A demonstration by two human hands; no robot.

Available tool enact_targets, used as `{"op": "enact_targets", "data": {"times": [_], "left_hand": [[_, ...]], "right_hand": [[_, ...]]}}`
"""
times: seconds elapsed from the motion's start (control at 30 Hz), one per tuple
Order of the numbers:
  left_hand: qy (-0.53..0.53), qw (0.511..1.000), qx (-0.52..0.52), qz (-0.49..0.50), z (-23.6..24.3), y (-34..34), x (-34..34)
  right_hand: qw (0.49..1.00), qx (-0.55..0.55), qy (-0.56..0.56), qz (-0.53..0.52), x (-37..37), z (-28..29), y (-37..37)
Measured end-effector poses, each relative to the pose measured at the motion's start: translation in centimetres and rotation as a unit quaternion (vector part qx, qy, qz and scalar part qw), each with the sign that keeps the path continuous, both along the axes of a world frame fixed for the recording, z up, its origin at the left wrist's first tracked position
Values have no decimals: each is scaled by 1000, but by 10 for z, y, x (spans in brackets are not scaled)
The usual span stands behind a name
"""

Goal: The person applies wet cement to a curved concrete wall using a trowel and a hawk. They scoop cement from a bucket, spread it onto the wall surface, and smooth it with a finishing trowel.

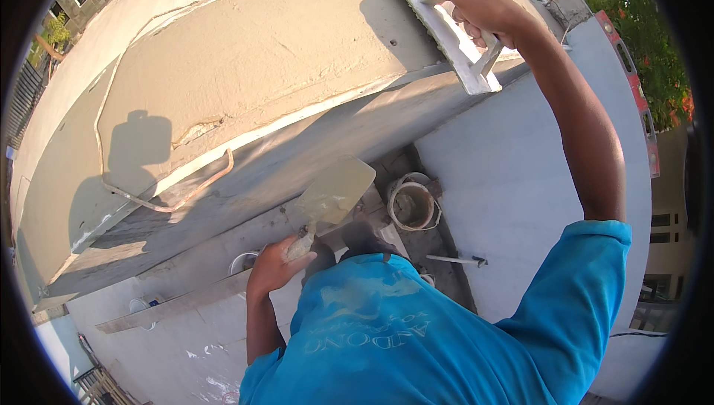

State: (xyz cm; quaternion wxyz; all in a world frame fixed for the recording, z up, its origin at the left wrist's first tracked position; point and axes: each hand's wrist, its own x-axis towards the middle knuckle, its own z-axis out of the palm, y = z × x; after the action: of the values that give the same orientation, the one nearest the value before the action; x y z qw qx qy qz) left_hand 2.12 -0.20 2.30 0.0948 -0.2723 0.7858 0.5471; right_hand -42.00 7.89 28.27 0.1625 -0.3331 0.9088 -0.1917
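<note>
A worker in a blue shirt (439, 323) grips a tool in each hand beside a raised slab coated in smooth grey-tan plaster (282, 48). The right hand (487, 14), arm outstretched, is closed around the handle of a long white board (428, 22), which reaches across the slab at the upper right, its near end jutting past the rim; whether it presses on the plaster cannot be told. The left hand (279, 265), held low in front of the body, is wrapped around the grip of a trowel (338, 191), its wide, pale blade pointing away from the worker and hanging over the space below the slab.

A bucket (412, 208) with grey residue inside stands below, just right of the trowel. To the left, a pale cord (101, 133) loops over the plaster, one bent end lying out past the slab's front rim and the most obvious snag there. A long plank (178, 302) runs behind the left forearm. A red level (629, 85) lines the far edge of the white wall (513, 159) at right.

The slab's rim runs diagonally from lower left to upper right. Left of the board, plaster stretches broad and open up to the cord; the wall bounds the right arm's side.
</note>
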Motion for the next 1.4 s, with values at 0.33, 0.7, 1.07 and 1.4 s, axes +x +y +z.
{"op": "enact_targets", "data": {"times": [0.33, 0.7, 1.07, 1.4], "left_hand": [[-42, 999, 6, -13, -4, -21, 39], [26, 999, 34, -21, 6, -16, 25], [226, 843, 478, -104, 112, 65, -133], [103, 786, 597, -121, 160, 139, -239]], "right_hand": [[990, -16, -69, 121, 132, 6, -85], [789, -347, -479, 167, 143, 7, -25], [554, -824, -4, 117, 56, -116, 196], [638, -759, 130, -14, 16, -126, 250]]}}
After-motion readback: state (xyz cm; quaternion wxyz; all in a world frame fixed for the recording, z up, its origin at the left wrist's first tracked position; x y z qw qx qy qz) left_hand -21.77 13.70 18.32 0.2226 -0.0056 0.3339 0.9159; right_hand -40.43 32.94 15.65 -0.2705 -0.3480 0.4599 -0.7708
